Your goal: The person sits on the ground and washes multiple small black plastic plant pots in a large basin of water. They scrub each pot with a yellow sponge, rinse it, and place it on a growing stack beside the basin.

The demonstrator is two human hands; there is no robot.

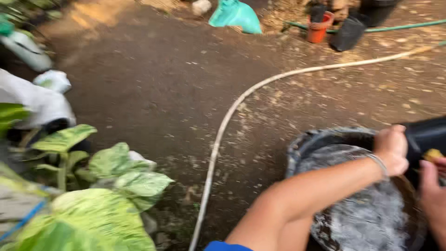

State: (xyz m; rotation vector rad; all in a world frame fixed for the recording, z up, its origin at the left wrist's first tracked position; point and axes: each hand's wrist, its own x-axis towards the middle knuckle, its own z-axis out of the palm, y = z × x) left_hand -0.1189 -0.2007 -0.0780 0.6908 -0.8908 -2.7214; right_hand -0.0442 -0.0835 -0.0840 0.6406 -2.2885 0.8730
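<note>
Left hand (392,148) fisted on black pot (425,135) over water tub (302,144), forearm stretched out, right hand (432,195) grip unclear

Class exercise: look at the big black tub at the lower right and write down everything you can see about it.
The black tub is a wide, round basin, seemingly plastic, with a thick, scuffed, dirt-flecked rim. It stands upright on damp brown soil at the lower right, partly cut off by the frame. Inside, foamy grey water is blurred as if moving. The person's left hand grips a black pot above it, the forearm crossing over the water; the right hand reaches in from the edge. A pale hose lies beside it.
</note>
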